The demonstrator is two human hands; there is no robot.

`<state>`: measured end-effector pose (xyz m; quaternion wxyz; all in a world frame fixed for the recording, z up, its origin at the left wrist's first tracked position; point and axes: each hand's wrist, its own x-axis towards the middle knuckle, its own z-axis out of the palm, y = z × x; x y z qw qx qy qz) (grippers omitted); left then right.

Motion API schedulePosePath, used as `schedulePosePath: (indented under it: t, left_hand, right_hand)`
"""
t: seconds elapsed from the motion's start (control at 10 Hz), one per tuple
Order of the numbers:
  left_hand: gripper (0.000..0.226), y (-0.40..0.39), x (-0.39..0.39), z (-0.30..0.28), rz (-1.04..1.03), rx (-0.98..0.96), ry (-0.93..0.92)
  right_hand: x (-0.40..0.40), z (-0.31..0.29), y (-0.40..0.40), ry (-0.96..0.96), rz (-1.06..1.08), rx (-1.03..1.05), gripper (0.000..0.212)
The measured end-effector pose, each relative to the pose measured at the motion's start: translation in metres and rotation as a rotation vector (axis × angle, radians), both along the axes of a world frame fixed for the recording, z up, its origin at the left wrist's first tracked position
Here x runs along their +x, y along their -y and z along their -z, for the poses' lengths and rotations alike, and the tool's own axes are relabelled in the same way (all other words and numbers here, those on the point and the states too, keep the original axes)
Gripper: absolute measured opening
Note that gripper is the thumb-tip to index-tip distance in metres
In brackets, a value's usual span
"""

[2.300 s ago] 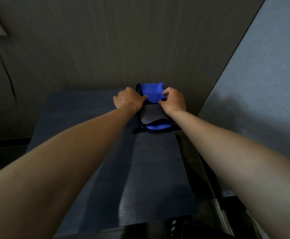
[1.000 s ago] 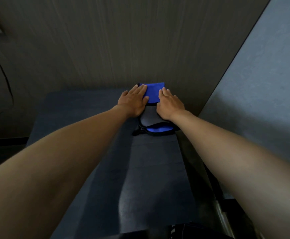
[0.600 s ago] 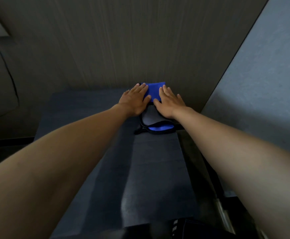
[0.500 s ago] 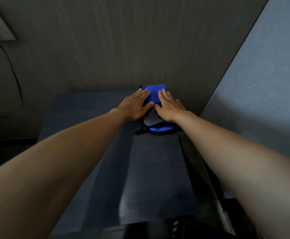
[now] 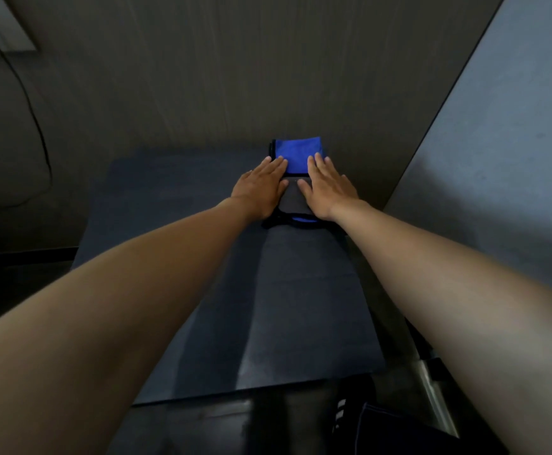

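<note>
A folded blue and grey garment [image 5: 297, 152] with black trim lies at the far end of a dark table [image 5: 268, 307], close to the back wall. My left hand [image 5: 261, 187] lies flat on the garment's left edge, fingers straight and pointing away from me. My right hand [image 5: 329, 187] lies flat on its right side in the same way. A strip of grey fabric shows between the two hands. Blue fabric shows beyond the fingertips and a thin blue edge at the wrists.
A dark panelled wall [image 5: 235, 77] rises right behind the garment. A grey wall [image 5: 498, 159] closes off the right side. A black cable [image 5: 35, 119] hangs from a white plate at the upper left. Dark clothing [image 5: 399, 431] shows at the bottom edge.
Earlier both hands pinched the garment with curled fingers; then they flattened onto it. Over the last second the flat hands have slid back toward me, uncovering more blue fabric.
</note>
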<state>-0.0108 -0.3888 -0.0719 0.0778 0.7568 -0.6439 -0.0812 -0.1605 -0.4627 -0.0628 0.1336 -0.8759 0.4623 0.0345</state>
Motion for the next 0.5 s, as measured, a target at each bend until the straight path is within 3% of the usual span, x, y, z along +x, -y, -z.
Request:
schedulePosePath:
  t: [0.3, 0.5]
  left_hand:
    - [0.053, -0.02, -0.001, -0.015, 0.042, -0.068, -0.084]
    - [0.052, -0.053, -0.005, -0.066, 0.066, -0.137, -0.082]
  right_hand:
    - [-0.005, -0.022, -0.013, -0.016, -0.04, -0.036, 0.065]
    - [-0.005, -0.08, -0.048, 0.068, -0.079, -0.076, 0.061]
